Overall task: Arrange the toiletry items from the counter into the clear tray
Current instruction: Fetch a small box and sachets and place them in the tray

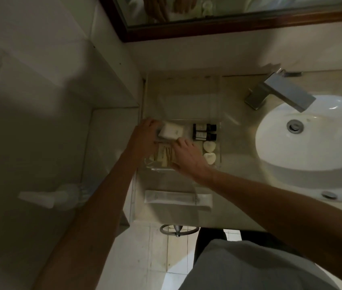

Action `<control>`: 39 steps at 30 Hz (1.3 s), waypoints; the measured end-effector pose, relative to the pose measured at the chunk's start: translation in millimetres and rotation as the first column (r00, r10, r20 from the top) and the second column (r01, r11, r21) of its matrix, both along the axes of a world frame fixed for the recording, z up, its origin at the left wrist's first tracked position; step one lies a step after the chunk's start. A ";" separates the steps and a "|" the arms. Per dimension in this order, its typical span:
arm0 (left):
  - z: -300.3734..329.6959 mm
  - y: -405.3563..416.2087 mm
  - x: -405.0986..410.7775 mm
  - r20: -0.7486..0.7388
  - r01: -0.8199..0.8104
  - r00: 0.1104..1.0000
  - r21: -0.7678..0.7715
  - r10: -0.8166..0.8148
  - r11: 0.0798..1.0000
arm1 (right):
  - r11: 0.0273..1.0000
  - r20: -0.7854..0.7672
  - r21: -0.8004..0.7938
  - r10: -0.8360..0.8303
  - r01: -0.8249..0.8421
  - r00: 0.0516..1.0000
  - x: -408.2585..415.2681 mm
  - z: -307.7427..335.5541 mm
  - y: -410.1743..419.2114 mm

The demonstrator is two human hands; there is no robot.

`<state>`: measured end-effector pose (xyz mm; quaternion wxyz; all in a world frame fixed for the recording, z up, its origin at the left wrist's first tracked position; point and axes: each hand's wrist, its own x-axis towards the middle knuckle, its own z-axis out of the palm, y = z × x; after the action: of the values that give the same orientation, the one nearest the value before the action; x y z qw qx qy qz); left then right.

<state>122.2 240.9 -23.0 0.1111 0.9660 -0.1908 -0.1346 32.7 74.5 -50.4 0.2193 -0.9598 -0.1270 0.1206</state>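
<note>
Tray [220, 141], of clear plastic, sits on the counter [241, 147] between the side wall and the sink [312, 130], and most of the toiletries are already inside it.

At its left end the left hand [145, 135] holds a white box [171, 130] by the left edge, fingers closed on it. The box is tilted, one side raised, so I judge it is being fitted into the far left part of the tray; whether it touches the bottom I cannot tell. Below the box lie flat packets [163, 154] in beige paper, side by side, probably laid flat so they take little room.

The right hand [187, 155] lies over these packets, its fingers stretched toward the near edge of the box. The fingers look loose and a little apart, and I see nothing clamped in them; it seems to steady or guide the box, not to carry anything.

To the right, two dark bottles [204, 131] lie parallel on their sides, and near them two heart-shaped soaps [209, 152] sit one behind the other along the right wall. Each kind is grouped together, which gives a tidy look.

Near the counter's front edge a long white packet [176, 198] is still outside the tray, so the task is not finished, in my judgement.
</note>
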 end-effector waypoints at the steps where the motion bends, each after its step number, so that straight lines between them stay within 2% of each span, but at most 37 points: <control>1: 1.1 -4.6 -0.5 0.014 -0.005 1.000 -0.017 0.006 1.000 | 1.000 -0.020 0.015 -0.021 0.021 1.000 -4.2 -3.9 -3.4; 6: 0.5 -26.4 -3.3 -0.025 0.064 0.997 -0.088 -0.067 0.994 | 0.991 -0.017 0.122 -0.046 0.047 0.999 -4.6 -5.2 5.4; 9: -5.3 -31.1 -0.3 0.040 0.100 0.994 -0.061 -0.098 0.993 | 0.987 0.025 0.090 -0.134 0.132 0.991 -7.1 -3.1 6.5; 12: -10.3 -27.6 0.0 0.047 0.085 0.996 -0.096 -0.081 0.992 | 0.965 0.019 0.098 -0.247 0.244 0.969 -15.4 -4.2 -0.3; 15: -10.8 -21.2 -4.4 0.038 0.054 0.998 -0.132 -0.050 0.990 | 0.946 -0.068 0.175 -0.264 0.272 0.962 -17.4 -2.6 6.2; 18: -6.4 -12.1 -10.4 0.045 -0.041 0.998 -0.132 0.047 0.990 | 0.913 -0.105 0.277 -0.283 0.301 0.954 -12.2 -1.2 27.0; 20: -3.4 -3.1 -14.3 0.053 -0.091 0.994 -0.102 0.097 0.991 | 0.913 -0.085 0.257 -0.306 0.317 0.948 -8.3 -1.3 36.4; 23: -0.7 9.5 -18.9 0.052 -0.118 0.991 -0.106 0.124 0.987 | 0.900 -0.041 0.107 -0.420 0.422 0.906 -5.7 2.1 31.9; 26: -1.5 15.5 -23.0 0.051 -0.139 0.988 -0.131 0.147 0.982 | 0.843 -0.146 0.046 -0.525 0.536 0.839 -7.4 2.3 20.9; 33: -8.3 16.8 -34.0 0.019 -0.166 0.985 -0.132 0.170 0.977 | 0.726 -0.356 0.179 -0.581 0.664 0.732 -1.6 2.1 51.5; 36: -8.2 22.0 -38.9 -0.106 -0.138 0.986 -0.098 0.128 0.986 | 0.715 -0.351 0.224 -0.574 0.662 0.740 -1.9 1.5 48.5; 39: -10.8 29.5 -44.2 -0.163 -0.059 0.985 -0.028 0.054 0.998 | 0.796 -0.297 0.268 -0.468 0.544 0.832 -4.8 4.8 41.4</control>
<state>78.1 270.4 -33.8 0.1456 0.9549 -0.1559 -0.2067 27.9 115.9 -45.6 0.4188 -0.8865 0.1414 0.1367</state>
